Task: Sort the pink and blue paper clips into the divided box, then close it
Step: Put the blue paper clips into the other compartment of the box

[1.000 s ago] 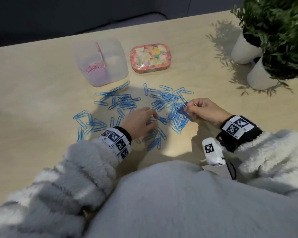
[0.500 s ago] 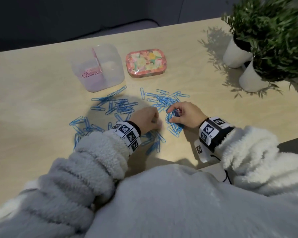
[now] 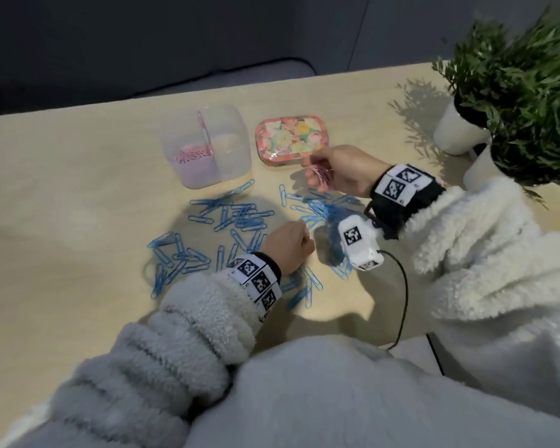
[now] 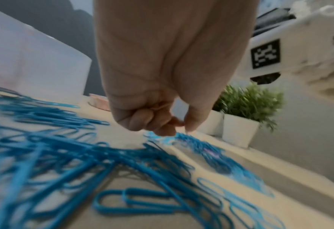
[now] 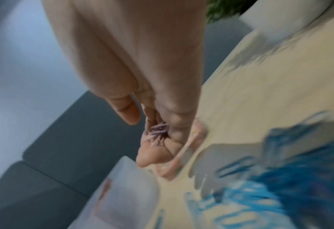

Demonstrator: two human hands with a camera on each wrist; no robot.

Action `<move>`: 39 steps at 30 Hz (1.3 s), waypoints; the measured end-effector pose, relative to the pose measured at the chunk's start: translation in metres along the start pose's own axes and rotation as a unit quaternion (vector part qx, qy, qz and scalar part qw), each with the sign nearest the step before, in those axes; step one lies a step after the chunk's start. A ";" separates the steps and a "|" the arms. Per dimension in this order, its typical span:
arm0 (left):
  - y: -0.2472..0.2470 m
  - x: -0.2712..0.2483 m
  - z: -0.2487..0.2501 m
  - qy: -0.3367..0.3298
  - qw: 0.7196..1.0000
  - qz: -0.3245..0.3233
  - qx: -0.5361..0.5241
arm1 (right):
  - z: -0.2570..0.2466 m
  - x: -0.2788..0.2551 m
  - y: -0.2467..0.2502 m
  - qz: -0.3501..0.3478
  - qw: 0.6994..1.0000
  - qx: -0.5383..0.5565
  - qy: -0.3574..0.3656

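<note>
- Your right hand (image 3: 343,171) pinches a bunch of pink paper clips (image 3: 319,174) at frame centre, mid-carry.
- Next, drop them into the translucent divided plastic box (image 3: 206,145), left compartment.
- Your left hand (image 3: 286,245) is curled; its grip seems empty.

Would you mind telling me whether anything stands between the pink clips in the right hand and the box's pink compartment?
Nothing visible does. The right hand holds the pink clips above the table, right of the open divided box; the floral lid lies behind the hand, beside that path.

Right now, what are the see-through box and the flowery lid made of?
The divided box looks like frosted plastic: cloudy walls, with pink clips showing through. The flowery lid looks glossy, maybe printed tin or plastic; its shine cannot tell which.
</note>
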State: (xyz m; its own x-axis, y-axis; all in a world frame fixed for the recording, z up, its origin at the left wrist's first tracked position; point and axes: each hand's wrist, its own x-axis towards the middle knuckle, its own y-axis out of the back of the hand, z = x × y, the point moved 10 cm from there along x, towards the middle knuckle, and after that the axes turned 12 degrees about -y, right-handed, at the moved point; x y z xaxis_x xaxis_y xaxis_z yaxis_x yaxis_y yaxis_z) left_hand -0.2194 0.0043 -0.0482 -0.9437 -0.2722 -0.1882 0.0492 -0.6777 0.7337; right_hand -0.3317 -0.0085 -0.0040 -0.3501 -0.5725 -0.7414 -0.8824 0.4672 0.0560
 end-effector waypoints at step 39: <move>0.165 -0.012 -0.005 -0.102 0.929 0.244 0.259 | 0.142 -0.041 0.105 0.205 0.940 -0.274 -0.004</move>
State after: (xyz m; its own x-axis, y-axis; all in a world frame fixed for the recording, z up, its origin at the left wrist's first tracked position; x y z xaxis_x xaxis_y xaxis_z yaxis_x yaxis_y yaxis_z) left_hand -0.1986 -0.1072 0.0717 -0.8955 -0.2891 0.3385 0.3731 -0.0729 0.9249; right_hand -0.3656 0.1599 -0.0628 -0.6954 -0.4145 -0.5871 -0.7041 0.2293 0.6721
